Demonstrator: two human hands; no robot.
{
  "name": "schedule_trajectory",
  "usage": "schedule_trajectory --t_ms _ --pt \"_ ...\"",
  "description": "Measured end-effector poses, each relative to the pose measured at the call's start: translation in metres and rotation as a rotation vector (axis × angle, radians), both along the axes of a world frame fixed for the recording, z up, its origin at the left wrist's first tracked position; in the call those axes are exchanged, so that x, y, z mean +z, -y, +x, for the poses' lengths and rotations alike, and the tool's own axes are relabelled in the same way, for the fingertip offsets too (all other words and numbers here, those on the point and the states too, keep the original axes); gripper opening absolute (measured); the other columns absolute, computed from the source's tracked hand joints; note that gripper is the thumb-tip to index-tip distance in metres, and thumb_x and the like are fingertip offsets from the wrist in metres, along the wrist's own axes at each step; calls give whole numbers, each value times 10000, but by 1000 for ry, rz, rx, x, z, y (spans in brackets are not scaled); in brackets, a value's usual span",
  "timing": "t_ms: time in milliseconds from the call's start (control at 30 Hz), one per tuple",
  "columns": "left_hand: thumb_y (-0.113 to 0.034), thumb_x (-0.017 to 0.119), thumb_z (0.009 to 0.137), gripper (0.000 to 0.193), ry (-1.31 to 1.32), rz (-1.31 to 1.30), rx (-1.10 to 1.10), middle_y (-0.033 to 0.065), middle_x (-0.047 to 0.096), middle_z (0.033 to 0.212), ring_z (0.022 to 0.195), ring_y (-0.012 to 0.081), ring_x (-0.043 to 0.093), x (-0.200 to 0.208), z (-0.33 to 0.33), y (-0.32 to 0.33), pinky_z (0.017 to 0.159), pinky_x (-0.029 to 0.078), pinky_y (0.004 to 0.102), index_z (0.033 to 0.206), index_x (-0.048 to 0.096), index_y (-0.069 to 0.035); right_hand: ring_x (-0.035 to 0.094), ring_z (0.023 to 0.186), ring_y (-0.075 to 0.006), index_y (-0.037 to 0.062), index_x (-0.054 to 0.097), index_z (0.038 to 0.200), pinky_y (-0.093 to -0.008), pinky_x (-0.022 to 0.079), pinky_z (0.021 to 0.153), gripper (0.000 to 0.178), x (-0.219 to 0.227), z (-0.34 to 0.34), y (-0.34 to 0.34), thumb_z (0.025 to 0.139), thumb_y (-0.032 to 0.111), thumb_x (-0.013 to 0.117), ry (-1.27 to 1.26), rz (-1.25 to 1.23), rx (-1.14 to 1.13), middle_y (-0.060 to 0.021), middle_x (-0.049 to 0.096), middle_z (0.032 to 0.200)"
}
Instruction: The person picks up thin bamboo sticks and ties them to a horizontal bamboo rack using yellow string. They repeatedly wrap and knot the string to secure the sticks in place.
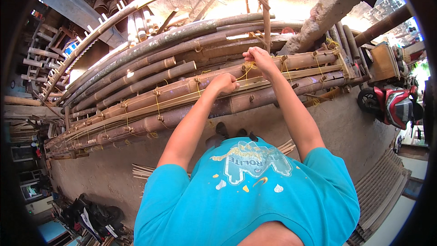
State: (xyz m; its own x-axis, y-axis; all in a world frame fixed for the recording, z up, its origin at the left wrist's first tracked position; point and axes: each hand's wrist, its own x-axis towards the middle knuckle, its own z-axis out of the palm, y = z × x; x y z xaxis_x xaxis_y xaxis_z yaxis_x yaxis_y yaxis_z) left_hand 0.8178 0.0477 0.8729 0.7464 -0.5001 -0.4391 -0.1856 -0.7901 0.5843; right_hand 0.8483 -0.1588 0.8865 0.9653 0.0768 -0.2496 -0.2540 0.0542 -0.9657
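Observation:
Both my hands are closed at the long bamboo frame in front of me. My left hand (224, 83) is a fist, thumb toward the right, over the thin bamboo strips (182, 101) between the two main poles. My right hand (260, 59) is pinched and raised a little farther off, at the upper bamboo pole (175, 87). Thin yellow string (248, 68) loops round that pole and runs between my hands; its ends are hidden in my fingers. Nearer to me lies the lower bamboo pole (202, 109). Short pegs (197, 80) and more string ties stand along both poles.
More bamboo poles (150, 67) lie stacked beyond the frame. An upright post (265, 13) and a slanting concrete pillar (325, 11) rise behind. A red motorcycle (395, 105) stands at right. Bamboo strips (142, 171) lie on the floor beside me; a dark motorcycle (93, 216) is lower left.

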Motion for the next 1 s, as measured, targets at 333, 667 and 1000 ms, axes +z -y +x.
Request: schedule_trajectory --t_ms 333,667,1000 --pt "-360 665 886 312 69 -3 -52 193 708 939 888 348 674 -2 2 -1 775 510 437 973 733 -68 644 857 -165 31 619 900 -311 514 833 280 2 -5 1 1011 257 496 2 127 -162 -95 695 952" --pt "-344 653 901 306 59 0 -81 197 711 939 892 331 680 -6 4 1 792 514 426 1007 742 -71 563 725 -161 77 511 759 -313 469 727 285 33 -42 21 1001 227 496 75 205 -84 -47 563 734" --pt "-329 626 924 312 -57 -34 -95 183 715 868 799 234 665 -17 13 -2 756 508 400 1024 737 -56 539 721 -142 91 489 752 -303 458 712 305 35 -46 18 1015 246 488 67 178 -73 -32 548 737"
